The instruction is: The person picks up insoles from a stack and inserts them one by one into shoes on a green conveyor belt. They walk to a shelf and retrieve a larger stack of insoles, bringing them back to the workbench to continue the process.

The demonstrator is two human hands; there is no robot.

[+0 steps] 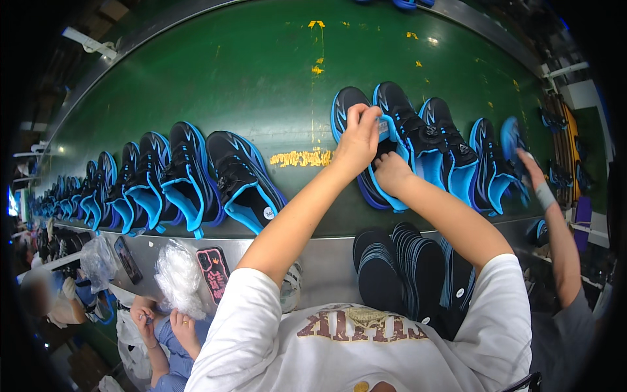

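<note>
Black-and-Blue Sneaker Held on Green Conveyor

Black sneaker with blue trim (356, 124) lies on the green conveyor belt (248, 72), at 12 o'clock from the person. Left hand (359, 140) has its fingers pinched shut on the sneaker's collar. Right hand (392, 171) rests curled against the opening; its grip cannot be determined. Dark insoles (398, 268) are stacked on the counter at 6 o'clock from the sneaker.
</note>
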